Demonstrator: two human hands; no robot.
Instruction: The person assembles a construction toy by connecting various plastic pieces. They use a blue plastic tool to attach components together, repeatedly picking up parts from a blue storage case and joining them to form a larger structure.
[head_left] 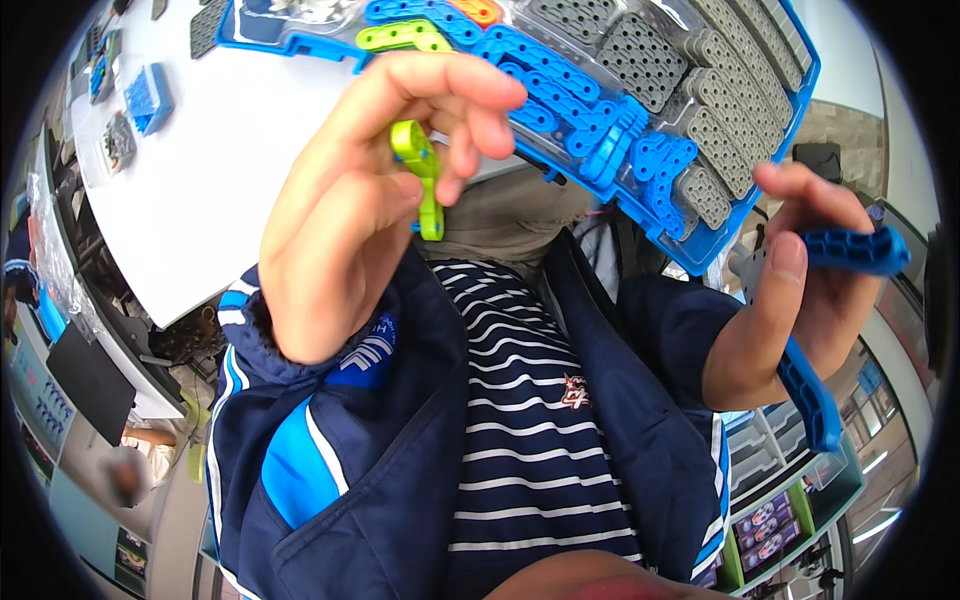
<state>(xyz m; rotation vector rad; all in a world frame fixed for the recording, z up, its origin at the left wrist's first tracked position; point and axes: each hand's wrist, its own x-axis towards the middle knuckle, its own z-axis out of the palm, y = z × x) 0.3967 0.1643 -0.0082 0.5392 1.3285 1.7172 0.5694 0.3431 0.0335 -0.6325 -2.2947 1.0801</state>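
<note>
My left hand (pixel 345 190) is raised with its fingers curled. Between thumb and fingers it holds a lime-green building-kit beam (pixel 430 195) with rounded ends and small blue pins in it. My right hand (pixel 815 265) is closed around a dark blue bent plastic building piece (pixel 855 250), whose second arm sticks out below the palm. A bit of grey shows beside that thumb, mostly hidden. Beyond the hands lies a blue parts tray (pixel 700 262), holding blue connector pieces (pixel 545 75), a lime beam (pixel 402 36) and grey perforated plates (pixel 643 62).
The tray rests partly on a white table (pixel 200 200). At the table's left are a small blue box of parts (pixel 149 98) and a clear bag of grey bits (pixel 118 142). Another person (pixel 140 470) is at the lower left. Shelves with boxes (pixel 768 530) stand lower right.
</note>
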